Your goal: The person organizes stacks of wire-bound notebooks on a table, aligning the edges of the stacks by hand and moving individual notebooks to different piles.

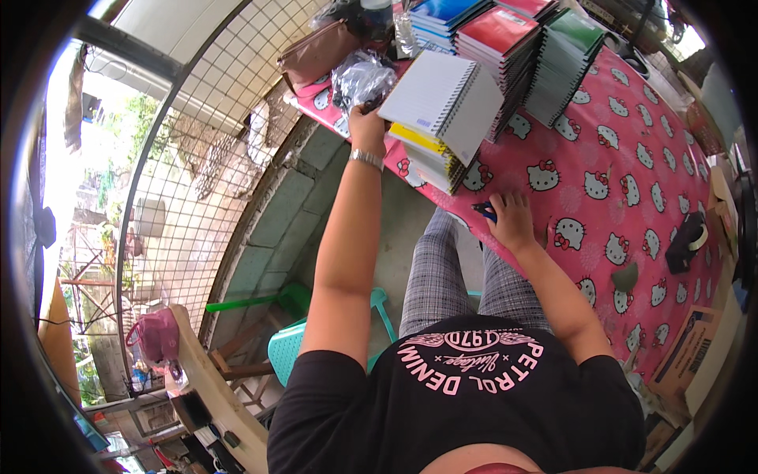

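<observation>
My left hand (pixel 367 133), with a metal watch on its wrist, reaches to the table's far left edge. Its curled fingers are at the crumpled clear plastic bag (pixel 362 77), partly out of sight; what they grip cannot be made out. Just right of it stands a stack of spiral notebooks (pixel 433 93), the top one showing a lined page and a yellow layer lower down. My right hand (pixel 513 220) rests at the table's near edge, closed on a small tool with blue and black handles (pixel 485 211), like pliers; its working end is not clear.
Taller stacks of spiral notebooks with blue, red (pixel 499 31) and green (pixel 574 39) covers stand behind. A brown pouch (pixel 319 54) lies at far left. The pink patterned tablecloth (pixel 588 213) holds a black object (pixel 685 243) at right. A green plastic chair (pixel 288 351) stands below at left.
</observation>
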A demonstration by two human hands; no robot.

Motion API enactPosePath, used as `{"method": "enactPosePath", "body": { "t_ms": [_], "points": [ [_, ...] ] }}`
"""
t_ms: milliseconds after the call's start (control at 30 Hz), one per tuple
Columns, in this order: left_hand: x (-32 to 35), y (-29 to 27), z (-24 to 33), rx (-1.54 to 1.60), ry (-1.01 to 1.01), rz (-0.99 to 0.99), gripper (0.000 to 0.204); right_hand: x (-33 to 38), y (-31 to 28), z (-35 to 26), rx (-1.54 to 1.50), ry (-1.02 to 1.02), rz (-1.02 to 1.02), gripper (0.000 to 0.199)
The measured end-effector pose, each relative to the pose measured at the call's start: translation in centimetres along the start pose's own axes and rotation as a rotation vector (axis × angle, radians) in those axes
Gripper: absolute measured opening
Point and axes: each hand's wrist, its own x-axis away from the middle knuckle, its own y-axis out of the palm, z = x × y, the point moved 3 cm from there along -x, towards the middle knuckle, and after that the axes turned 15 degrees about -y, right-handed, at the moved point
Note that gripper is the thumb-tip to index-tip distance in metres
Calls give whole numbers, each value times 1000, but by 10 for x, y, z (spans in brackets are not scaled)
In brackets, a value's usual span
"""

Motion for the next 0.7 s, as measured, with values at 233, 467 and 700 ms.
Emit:
{"method": "enactPosePath", "body": {
  "t_ms": [233, 467, 700],
  "points": [
    [-57, -21, 9, -612, 108, -402, 41, -38, -50, -23, -480, -93, 245, 65],
    [90, 31, 118, -586, 87, -444, 42, -80, -95, -28, -410, -277, 492, 79],
    [118, 33, 141, -689, 85, -401, 37, -137, -166, -46, -482, -396, 262, 88]
  ]
}}
